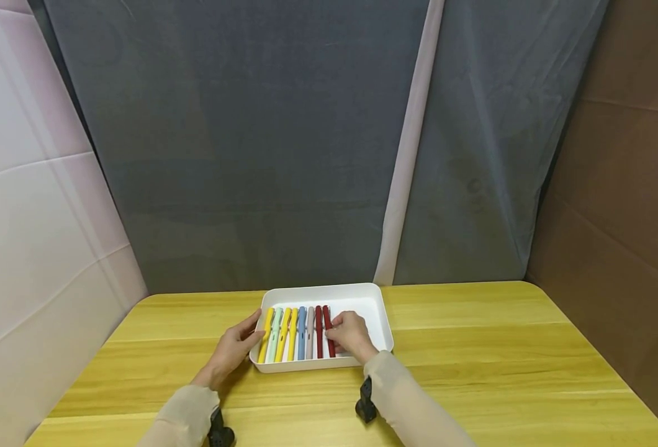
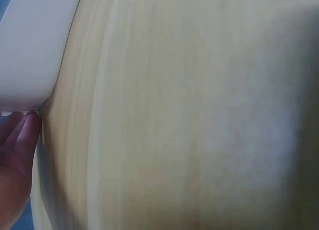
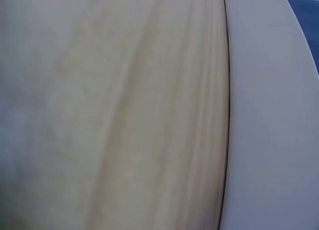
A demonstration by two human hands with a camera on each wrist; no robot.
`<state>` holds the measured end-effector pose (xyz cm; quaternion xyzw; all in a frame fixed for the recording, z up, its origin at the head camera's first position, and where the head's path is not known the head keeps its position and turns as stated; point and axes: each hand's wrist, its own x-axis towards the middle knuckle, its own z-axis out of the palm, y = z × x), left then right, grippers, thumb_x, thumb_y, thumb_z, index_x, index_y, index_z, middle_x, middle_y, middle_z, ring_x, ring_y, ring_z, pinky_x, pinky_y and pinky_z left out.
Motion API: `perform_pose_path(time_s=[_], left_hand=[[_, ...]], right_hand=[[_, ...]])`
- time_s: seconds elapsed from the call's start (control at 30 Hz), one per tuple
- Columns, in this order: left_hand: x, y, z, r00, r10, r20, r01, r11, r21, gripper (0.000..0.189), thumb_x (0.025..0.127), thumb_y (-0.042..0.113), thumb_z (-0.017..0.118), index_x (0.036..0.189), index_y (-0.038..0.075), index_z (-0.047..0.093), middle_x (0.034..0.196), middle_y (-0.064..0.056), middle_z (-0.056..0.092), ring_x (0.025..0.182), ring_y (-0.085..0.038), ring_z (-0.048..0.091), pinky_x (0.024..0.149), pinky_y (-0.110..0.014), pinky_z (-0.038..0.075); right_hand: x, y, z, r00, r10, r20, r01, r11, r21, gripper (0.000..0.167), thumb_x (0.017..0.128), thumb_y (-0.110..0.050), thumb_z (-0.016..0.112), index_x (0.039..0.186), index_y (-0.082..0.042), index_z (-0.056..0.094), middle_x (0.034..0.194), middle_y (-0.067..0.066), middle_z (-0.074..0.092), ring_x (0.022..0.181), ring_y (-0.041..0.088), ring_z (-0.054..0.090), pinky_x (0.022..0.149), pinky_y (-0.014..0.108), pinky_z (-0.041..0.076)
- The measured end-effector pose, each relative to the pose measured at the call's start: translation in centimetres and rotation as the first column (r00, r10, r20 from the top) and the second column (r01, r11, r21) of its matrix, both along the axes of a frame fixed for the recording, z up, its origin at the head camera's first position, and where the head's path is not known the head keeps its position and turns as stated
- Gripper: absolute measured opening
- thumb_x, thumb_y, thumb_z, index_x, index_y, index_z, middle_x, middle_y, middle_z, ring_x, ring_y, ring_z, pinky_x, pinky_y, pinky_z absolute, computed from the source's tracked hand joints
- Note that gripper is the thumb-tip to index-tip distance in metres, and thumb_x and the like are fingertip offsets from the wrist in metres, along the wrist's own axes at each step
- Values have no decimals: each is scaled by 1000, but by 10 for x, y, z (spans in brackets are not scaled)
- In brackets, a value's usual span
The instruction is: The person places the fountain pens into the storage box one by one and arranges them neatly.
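A shallow white tray point(image 1: 318, 366) holds several capped pens side by side: yellow, mint green, blue, greyish and dark red. My left hand point(image 1: 233, 349) grips the tray's left end, thumb over the rim beside the leftmost yellow pen point(image 1: 265, 335). In the left wrist view, that hand's fingertips point(image 2: 31, 125) meet the tray's outer wall low at a corner. Inside the tray, my right hand point(image 1: 352, 335) pinches the rightmost dark red pen point(image 1: 329, 332) between thumb and fingers; its lower fingers are partly hidden. Only the tray's outer wall point(image 3: 269, 115) and tabletop show in the right wrist view.
The tray stands near the back edge of a wooden table point(image 1: 474, 360). A grey curtain point(image 1: 251, 155) hangs behind it, with a pale strip point(image 1: 410, 143). White cloth point(image 1: 44, 174) borders the left side, brown cloth point(image 1: 614, 205) the right.
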<state>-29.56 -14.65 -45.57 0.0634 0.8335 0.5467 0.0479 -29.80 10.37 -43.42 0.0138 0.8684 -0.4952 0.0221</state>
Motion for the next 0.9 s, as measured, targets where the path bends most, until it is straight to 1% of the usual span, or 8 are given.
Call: perform_pose_path(time_s=[0.5,0.73,0.9], left_hand=[[-1,-3,0,1000,9,14,-9,1000,17,57,97,11,50,148,3,24,151,-20,28,137,-33,31,110,-45,28],[-1,-2,0,1000,7,11,-7,1000,7,58,97,12,50,148,3,24,151,-19,28,138,-33,30,110,-45,28],[-1,-1,1,1000,10,22,-10,1000,1,58,97,13,51,148,4,24,151,-19,27,138,-33,28,110,-45,27]], right_hand=[[-1,-2,-1,999,1,32,1,998,-60,15,80,-4,71,87,3,60,68,7,63,46,11,57,45,23,52],[-3,-1,-2,999,-5,49,9,998,-65,16,80,-6,71,88,3,61,67,8,61,47,10,56,45,22,52],[-4,1,-2,998,-6,63,11,997,-79,17,81,-6,71,90,4,61,68,8,61,48,10,56,45,22,52]])
